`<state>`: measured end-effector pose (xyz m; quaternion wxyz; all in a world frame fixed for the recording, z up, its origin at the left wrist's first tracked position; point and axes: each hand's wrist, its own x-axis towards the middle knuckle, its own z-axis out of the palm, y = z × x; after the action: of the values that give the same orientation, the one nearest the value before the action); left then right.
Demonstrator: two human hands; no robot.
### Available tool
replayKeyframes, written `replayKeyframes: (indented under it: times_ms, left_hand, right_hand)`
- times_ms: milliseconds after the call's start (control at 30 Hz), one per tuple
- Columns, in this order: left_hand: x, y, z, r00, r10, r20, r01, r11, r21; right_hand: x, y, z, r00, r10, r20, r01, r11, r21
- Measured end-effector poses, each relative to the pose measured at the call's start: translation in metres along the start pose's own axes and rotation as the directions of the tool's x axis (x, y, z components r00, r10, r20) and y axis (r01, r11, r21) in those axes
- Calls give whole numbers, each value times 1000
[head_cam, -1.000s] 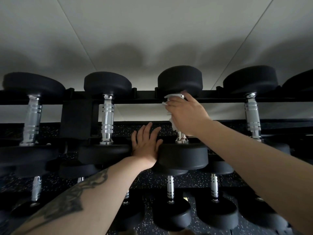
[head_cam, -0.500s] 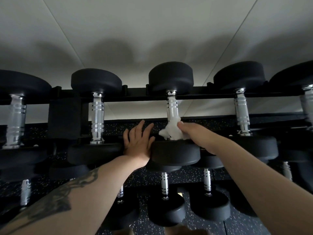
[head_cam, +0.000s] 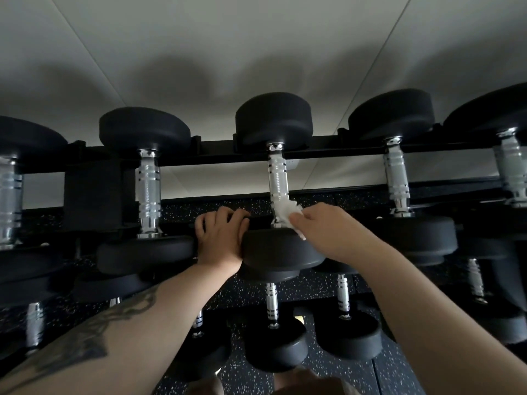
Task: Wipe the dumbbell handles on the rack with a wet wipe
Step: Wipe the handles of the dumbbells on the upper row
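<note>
The right hand [head_cam: 328, 232] pinches a white wet wipe [head_cam: 286, 213] against the lower end of a silver dumbbell handle [head_cam: 278, 181], just above the near black weight head [head_cam: 281, 255]. Its fingers are curled together on the wipe; the crumpled cloth wraps the base of the handle and one corner hangs down onto the top of the head. This dumbbell sits near the middle of the view, on the top row of a black rack [head_cam: 94, 195], with its far head [head_cam: 273, 119] at about 12 o'clock from the hands.

The left hand [head_cam: 221, 238] rests at 9 o'clock of that same near head, palm against its side. Its fingers are bent over the rack's front bar, close together, and hold nothing loose. The tattooed left forearm [head_cam: 94, 346] runs in from 7 o'clock, the right forearm [head_cam: 427, 309] from 5 o'clock.

Along the top row, a second dumbbell [head_cam: 148, 192] stands at 9 o'clock of the wiped one and a third dumbbell [head_cam: 396, 181] at 3 o'clock, each with a bare knurled silver handle. More dumbbells continue to both edges of the view. A lower row of smaller dumbbells [head_cam: 272, 306] shows at 6 o'clock, beneath the hands, over a black speckled floor [head_cam: 328, 374]. A pale wall [head_cam: 256, 38] fills the upper half, marked with soft shadows.
</note>
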<state>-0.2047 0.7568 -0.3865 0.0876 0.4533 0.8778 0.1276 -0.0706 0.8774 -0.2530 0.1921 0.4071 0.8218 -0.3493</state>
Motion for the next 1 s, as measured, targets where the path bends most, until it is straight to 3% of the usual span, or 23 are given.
replayKeyframes:
  times_ms: [67, 167, 267, 400, 567, 700, 800, 1000]
  left_hand:
    - [0, 0, 0, 1000, -2, -23, 2, 1000, -11]
    - [3, 2, -4, 1000, -15, -2, 15, 999, -31]
    - [6, 1, -7, 998, -33, 51, 35, 999, -23]
    - [9, 2, -12, 991, -57, 123, 56, 998, 6]
    - [15, 2, -19, 971, -56, 233, 55, 998, 11]
    - [18, 3, -23, 957, -68, 284, 79, 996, -29]
    - [19, 4, -26, 944, -65, 323, 87, 995, -55]
    - [22, 8, -33, 915, -83, 395, 97, 995, -14]
  right_hand:
    - [-4, -4, 1, 999, -5, -45, 2, 998, -57]
    - [13, -9, 3, 983, 119, -140, -122, 993, -6]
    - [34, -10, 5, 980, 174, -95, -172, 985, 22]
    - [44, -1, 3, 994, 111, 11, -112, 981, 161]
    - [49, -2, 14, 981, 181, -75, -167, 972, 163]
    - [49, 23, 5, 988, 120, 97, -152, 857, 492]
    - [45, 43, 5, 988, 87, 130, -148, 788, 598]
    - [48, 15, 1, 990, 47, 130, -93, 925, 370]
